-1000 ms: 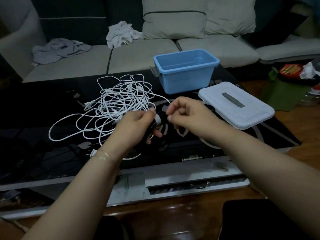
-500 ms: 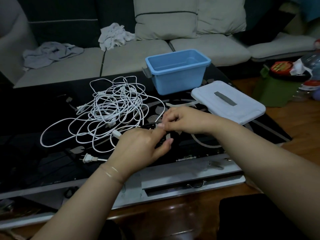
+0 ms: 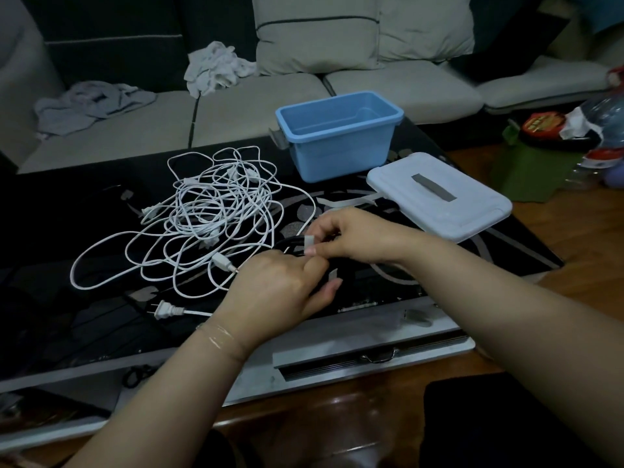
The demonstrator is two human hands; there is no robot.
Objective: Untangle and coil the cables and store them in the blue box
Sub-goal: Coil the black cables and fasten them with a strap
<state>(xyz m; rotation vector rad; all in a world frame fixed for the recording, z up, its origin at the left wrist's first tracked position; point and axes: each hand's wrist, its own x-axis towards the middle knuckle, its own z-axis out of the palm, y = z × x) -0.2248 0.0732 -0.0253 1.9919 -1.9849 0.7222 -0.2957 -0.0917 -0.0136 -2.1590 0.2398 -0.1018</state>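
Both hands are meeting near the middle of the dark worktop (image 3: 84,214). The right hand (image 3: 351,236) is pinching a small pale tab (image 3: 309,240) wrapped on a black cable (image 3: 290,243); the left hand (image 3: 280,292) is curled, its grip grasping that cable. Left of them, a tangled white cable pile (image 3: 209,217) is sprawling, its two-prong plug (image 3: 165,309) pointing left. At the far side, the open blue box (image 3: 341,143) is sitting long axis left to right, its white lid (image 3: 439,197) lying just right.

Table (image 3: 84,214): glossy black top. Blue box (image 3: 341,146) and white lid (image 3: 439,201): smooth plastic. Cables (image 3: 209,217): smooth white sheathing. Sofa (image 3: 253,103): matt cloth.
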